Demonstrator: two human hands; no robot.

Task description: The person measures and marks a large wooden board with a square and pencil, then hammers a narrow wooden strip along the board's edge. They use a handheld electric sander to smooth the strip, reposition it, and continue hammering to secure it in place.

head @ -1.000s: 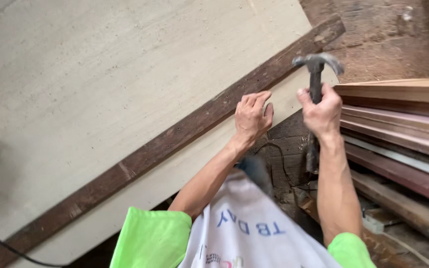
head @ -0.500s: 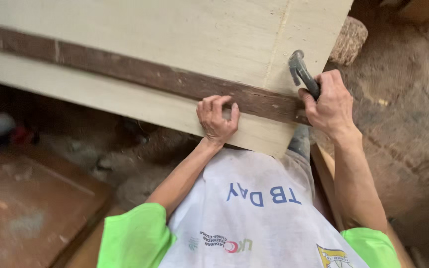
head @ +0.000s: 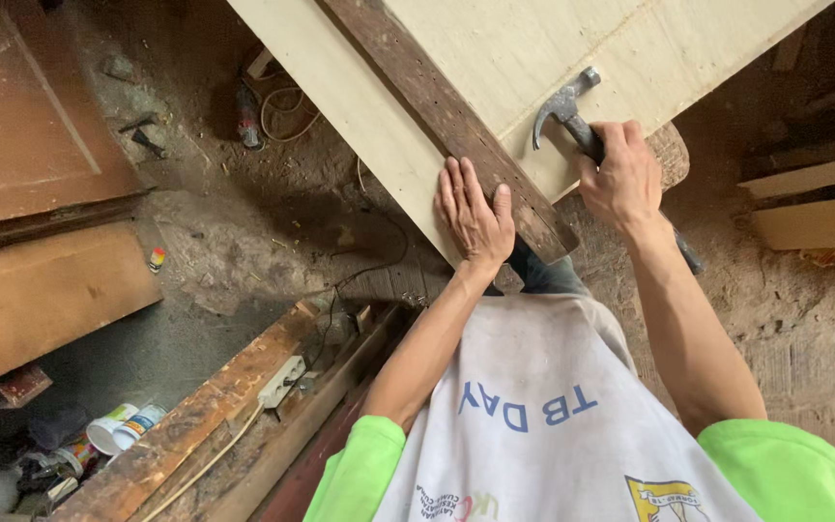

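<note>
Our left hand [head: 475, 215] lies flat and open on the dark, weathered wooden batten [head: 442, 121], centre frame. Our right hand [head: 620, 179] grips the steel claw hammer [head: 564, 106] by its handle. Beneath lies the pale plywood sheet [head: 572, 48], which looks stiff but thin; we judge the batten rigid and splintery, best pinned near its end.

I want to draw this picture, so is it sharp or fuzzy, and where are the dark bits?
Head view: mostly sharp, with soft, even daylight and no glare. The left hand lies flat on the dark wooden strip and the right hand grips the claw hammer, both crisp. The pale plywood sheet is brightest; shadow darkens the dirt floor below it, and the corners look stretched.
</note>
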